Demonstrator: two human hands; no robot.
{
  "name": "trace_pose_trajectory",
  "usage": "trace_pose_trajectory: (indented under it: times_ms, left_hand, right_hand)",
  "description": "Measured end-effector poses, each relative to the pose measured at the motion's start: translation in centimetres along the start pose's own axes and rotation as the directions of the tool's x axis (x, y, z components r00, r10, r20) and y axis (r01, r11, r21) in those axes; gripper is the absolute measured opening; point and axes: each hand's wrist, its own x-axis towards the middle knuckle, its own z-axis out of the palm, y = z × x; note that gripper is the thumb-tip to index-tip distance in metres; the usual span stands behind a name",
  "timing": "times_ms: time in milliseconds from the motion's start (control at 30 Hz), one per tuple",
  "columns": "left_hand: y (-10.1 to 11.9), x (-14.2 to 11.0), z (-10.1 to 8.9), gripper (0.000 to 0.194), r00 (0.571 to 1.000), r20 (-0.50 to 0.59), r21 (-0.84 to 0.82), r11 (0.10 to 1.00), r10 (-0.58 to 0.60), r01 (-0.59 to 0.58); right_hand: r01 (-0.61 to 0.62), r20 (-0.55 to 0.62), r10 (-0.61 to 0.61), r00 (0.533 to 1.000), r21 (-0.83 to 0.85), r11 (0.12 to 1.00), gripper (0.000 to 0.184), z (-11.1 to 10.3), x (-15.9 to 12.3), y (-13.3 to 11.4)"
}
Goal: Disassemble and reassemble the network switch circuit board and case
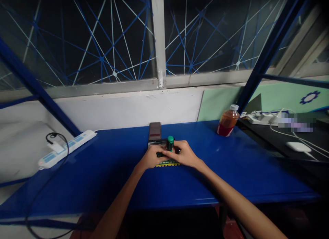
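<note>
A screwdriver with a green and black handle (170, 143) stands about upright between my hands at the middle of the blue table (115, 184). My right hand (186, 153) is closed around its lower part, thumb in front. Close against it, my left hand (152, 157) has its fingers bent inward beside the screwdriver; what they grip is hidden. Under both hands lies a flat green piece with a yellow and black edge (169, 165), mostly covered. The screwdriver's tip cannot be seen. Just behind is a dark, flat, phone-like object (155, 131).
At the left lies a white power strip (77, 143) with a black cable (46, 177) hanging over the table edge. A bottle of reddish-brown drink (228, 121) stands at the back right. Farther right, a black surface (272, 139) carries a white charger (298, 146) and cables.
</note>
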Motion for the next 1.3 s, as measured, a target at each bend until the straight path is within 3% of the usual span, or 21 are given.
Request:
trace_pose_trajectory:
  times_ms: [233, 667, 933, 1300]
  left_hand:
    - [0.88, 0.18, -0.05, 0.014, 0.999, 0.031, -0.043, 0.999, 0.013, -0.012]
    - [0.89, 0.1, -0.06, 0.014, 1.0, 0.006, 0.028, 0.999, 0.023, -0.023]
    - [0.85, 0.2, -0.04, 0.013, 0.998, -0.059, 0.059, 0.998, 0.017, -0.013]
    - [1.03, -0.03, -0.29, 0.017, 1.0, 0.001, 0.097, 0.995, 0.026, -0.026]
  right_hand:
    - [0.004, 0.0, -0.004, 1.0, 0.003, 1.0, 0.033, -0.23, 0.04, -0.24]
    - [-0.061, 0.005, 0.06, 0.998, 0.065, 0.996, 0.035, -0.47, 0.11, -0.08]
    - [-0.028, -0.001, 0.029, 1.0, 0.079, 0.996, 0.037, -0.44, 0.15, -0.12]
    - [-0.046, -0.106, 0.048, 0.993, 0.018, 0.999, 0.04, -0.55, 0.18, 0.18]
